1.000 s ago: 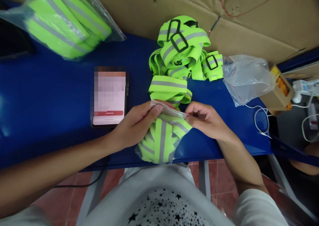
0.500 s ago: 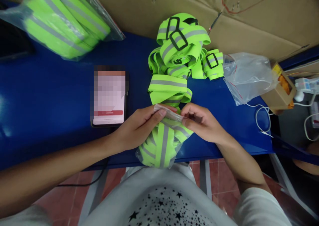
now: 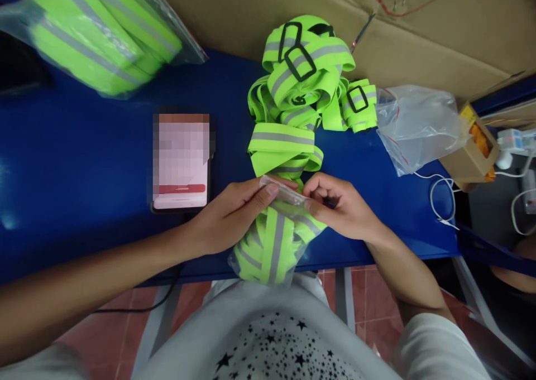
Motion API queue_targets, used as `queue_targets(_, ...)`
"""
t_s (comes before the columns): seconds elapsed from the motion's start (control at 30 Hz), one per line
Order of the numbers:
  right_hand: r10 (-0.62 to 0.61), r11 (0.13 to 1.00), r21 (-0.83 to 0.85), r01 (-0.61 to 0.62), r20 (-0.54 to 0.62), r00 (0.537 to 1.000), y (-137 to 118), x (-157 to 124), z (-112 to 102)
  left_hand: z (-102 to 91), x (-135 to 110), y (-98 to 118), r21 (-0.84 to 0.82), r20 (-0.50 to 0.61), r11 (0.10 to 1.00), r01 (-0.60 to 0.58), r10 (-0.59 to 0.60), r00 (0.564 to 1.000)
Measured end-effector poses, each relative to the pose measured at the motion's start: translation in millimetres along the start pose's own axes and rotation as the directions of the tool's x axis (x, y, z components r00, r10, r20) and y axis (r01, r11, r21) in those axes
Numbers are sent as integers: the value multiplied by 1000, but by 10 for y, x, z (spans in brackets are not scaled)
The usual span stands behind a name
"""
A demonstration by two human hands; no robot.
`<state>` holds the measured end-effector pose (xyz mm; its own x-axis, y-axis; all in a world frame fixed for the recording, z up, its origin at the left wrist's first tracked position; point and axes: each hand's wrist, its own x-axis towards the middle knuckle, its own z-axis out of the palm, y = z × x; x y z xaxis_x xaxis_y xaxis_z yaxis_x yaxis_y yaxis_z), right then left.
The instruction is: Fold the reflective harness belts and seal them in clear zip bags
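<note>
A clear plastic zip bag with a folded neon-green reflective strap inside lies at the table's front edge. My left hand pinches the left end of the bag's mouth, thumb on top and fingers beneath. At the right end of the same mouth, my right hand grips the plastic between thumb and curled fingers. Just beyond my hands sits a folded green strap with a grey stripe. Behind it is a heap of rolled green straps with black buckles.
A phone lies left of my hands on the blue table. A large bag of green straps is at the back left. To the right are empty plastic bags, a cardboard box and a white cable.
Both hands keep their hold on the bag's mouth with barely any movement. The view has shifted very slightly.
</note>
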<state>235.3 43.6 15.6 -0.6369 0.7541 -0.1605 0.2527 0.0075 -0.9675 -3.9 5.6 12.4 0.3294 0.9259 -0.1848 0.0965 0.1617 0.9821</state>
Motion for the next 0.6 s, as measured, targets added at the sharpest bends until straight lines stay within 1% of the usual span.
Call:
queue_targets(0.1,12,1000,-14,-11,56,998,-15,-10,10,4,-1,-12,-7,27,1000,-1,2,1000)
queue_targets(0.17,28,1000,-9,-27,71,997,-28,-15,13,-4,4,-20,6,31,1000,0,0,1000)
queue_targets(0.27,53,999,-13,-52,54,997,-34,-13,-8,-27,18,-27,25,-2,1000,-1,1,1000)
queue_targets(0.4,54,995,-88,-50,36,998,-19,2,-44,-34,23,-33,25,-48,1000,-14,15,999)
queue_targets(0.5,37,993,-112,-33,36,999,-12,-4,-20,-18,0,-29,92,-60,995,-41,47,997)
queue_targets(0.6,6,994,-107,-5,8,1000,-10,-22,23,-7,-24,-17,147,-67,988,-57,67,996)
